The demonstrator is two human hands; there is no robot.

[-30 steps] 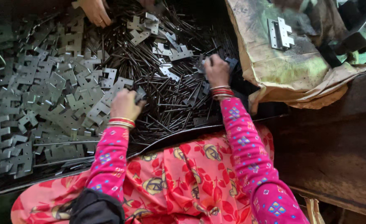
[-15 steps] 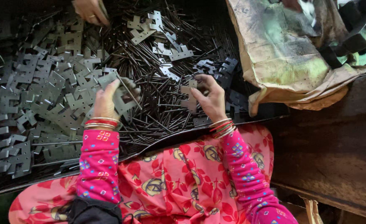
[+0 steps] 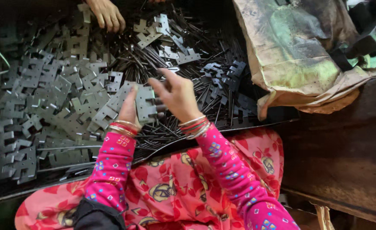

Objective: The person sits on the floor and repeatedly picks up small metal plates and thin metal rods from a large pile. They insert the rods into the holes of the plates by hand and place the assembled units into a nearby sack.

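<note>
Head view has the left hand [image 3: 129, 111] pinching a flat notched metal plate [image 3: 145, 102] dead centre, right hand [image 3: 177, 96] loose-fingered at its 3 o'clock edge, pile of plates [image 3: 47, 98] at 9; looks stiff, thin, probably sharp-edged, so grip the flats.

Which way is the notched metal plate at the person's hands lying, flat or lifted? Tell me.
Lifted. The left hand tilts the plate up off the pile of plates while the right hand reaches its edge.
</note>
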